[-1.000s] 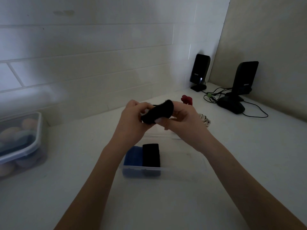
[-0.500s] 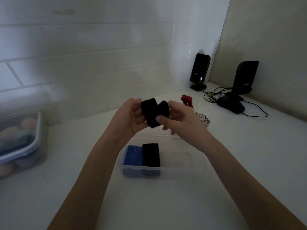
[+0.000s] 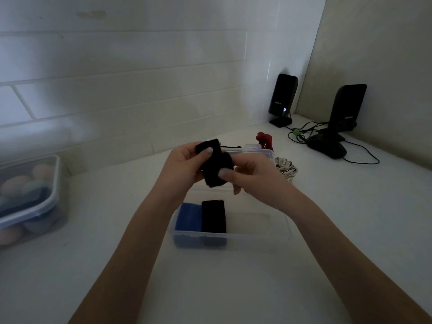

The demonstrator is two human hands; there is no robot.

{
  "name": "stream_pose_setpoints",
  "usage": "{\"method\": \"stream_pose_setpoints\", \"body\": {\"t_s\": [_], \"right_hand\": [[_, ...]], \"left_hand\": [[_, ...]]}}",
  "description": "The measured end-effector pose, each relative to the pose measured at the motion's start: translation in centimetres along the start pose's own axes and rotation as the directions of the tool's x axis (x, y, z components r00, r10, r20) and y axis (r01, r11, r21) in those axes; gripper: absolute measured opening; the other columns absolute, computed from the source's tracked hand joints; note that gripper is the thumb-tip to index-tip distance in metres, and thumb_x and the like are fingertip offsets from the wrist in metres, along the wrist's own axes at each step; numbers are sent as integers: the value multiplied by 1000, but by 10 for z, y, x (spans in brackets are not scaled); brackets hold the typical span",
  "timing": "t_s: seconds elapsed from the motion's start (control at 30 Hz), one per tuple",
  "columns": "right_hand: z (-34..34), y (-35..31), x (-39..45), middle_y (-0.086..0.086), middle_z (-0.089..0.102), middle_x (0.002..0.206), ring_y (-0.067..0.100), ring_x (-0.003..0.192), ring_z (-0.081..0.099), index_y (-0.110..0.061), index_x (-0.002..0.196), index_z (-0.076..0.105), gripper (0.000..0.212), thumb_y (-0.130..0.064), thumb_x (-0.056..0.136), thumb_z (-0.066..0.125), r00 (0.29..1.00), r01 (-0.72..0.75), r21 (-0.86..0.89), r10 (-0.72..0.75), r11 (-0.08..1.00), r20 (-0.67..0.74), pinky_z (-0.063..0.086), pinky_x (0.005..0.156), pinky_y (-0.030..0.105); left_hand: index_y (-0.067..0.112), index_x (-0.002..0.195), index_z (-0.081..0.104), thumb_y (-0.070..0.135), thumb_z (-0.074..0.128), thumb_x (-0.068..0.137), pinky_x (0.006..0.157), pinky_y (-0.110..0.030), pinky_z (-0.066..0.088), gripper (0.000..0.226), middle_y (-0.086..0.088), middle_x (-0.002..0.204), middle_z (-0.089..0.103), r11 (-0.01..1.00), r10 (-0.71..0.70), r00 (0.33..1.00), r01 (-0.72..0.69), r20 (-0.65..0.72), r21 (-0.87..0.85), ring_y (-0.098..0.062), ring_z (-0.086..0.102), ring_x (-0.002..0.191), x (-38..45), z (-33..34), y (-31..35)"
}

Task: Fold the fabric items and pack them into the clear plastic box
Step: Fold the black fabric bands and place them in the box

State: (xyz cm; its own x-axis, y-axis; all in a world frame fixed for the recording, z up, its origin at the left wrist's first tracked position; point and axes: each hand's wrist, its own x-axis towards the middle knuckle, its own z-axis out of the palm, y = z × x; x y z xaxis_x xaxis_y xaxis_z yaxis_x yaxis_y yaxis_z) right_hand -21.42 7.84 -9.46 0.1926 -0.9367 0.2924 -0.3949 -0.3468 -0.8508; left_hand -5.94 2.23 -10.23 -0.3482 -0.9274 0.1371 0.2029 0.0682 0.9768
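Left hand (image 3: 184, 164) pinching the upper corner of a small black piece of soft fabric (image 3: 214, 163), thumb laid across its face, fingers curled behind. Right hand (image 3: 252, 176) pinching the same black fabric at its lower right edge, thumb forward, remaining fingers tucked under. Both hands close together, nearly touching, raised above the bench (image 3: 93, 265) with forearms converging from the lower corners, wrists bent slightly inward. Fabric held partly doubled over, in mid-air, directly above the far half of a clear rectangular plastic box (image 3: 233, 237).

Likely very light, limp and compressible; no stiffness to hold a crease, so prone to springing open unless kept pressed. Not slippery, not fragile. Best taken at the folded edges, thumb on top and fingers beneath, to keep the layers together on the way down.

Inside the box, at its left end, a folded blue fabric piece (image 3: 188, 217) and a folded black fabric piece (image 3: 214, 216) side by side, touching; right portion free for more. Beyond the hands, a second clear plastic container (image 3: 261, 152), a red fabric item (image 3: 264, 139) and a striped light fabric item (image 3: 286, 167) awaiting folding. Farther off, two black speakers (image 3: 282, 99) with cables, and a lidded storage tub (image 3: 46, 206) at far left.
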Motion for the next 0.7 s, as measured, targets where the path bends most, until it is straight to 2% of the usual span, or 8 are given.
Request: {"method": "stream_pose_setpoints", "body": {"t_s": [0.07,0.23,0.4,0.5,0.6,0.7], "right_hand": [[-1,1,1,-20,64,54,2,40,50,-25,92,66,14,-14,91,58,996,-25,81,32,996,-79,38,42,10],[0,4,3,-15,57,44,5,32,43,-22,86,66,10,-22,91,58,980,-40,59,51,997,-192,36,37,15],[3,4,3,-11,53,43,4,30,42,-7,89,68,20,-24,90,59,963,-60,45,70,997,-261,33,34,15],[4,3,3,5,46,48,5,30,36,-3,80,63,23,-24,90,60,953,-38,34,47,999,-300,29,34,18],[6,3,3,10,44,49,6,31,33,-8,77,61,22,-27,89,60,949,-44,6,43,999,-313,27,35,21],[6,2,3,5,51,47,7,30,40,-10,79,63,22,-30,89,61,944,-71,7,69,997,-323,36,37,21]], "left_hand": [[7,107,65,4,53,91,72,-27,57,21,-8,97,73,999,10,1000,-11,10,43,-21,70,90,-1,4,0],[6,111,65,-3,51,90,74,-26,57,27,-11,100,73,995,35,999,-38,41,94,-22,71,90,-2,7,-1],[3,114,63,1,48,93,78,-28,57,26,-14,104,72,995,34,997,-40,68,88,-24,70,94,-2,8,-2],[3,113,63,3,48,93,77,-28,57,25,-14,102,72,996,25,996,-32,82,86,-23,71,92,-2,8,-1],[3,113,63,4,48,93,75,-29,58,24,-15,101,72,995,21,997,-29,79,95,-24,71,91,-3,8,-1],[3,114,63,6,47,94,78,-31,58,25,-16,103,71,993,12,998,-20,68,112,-24,71,93,-3,8,-2]]}}
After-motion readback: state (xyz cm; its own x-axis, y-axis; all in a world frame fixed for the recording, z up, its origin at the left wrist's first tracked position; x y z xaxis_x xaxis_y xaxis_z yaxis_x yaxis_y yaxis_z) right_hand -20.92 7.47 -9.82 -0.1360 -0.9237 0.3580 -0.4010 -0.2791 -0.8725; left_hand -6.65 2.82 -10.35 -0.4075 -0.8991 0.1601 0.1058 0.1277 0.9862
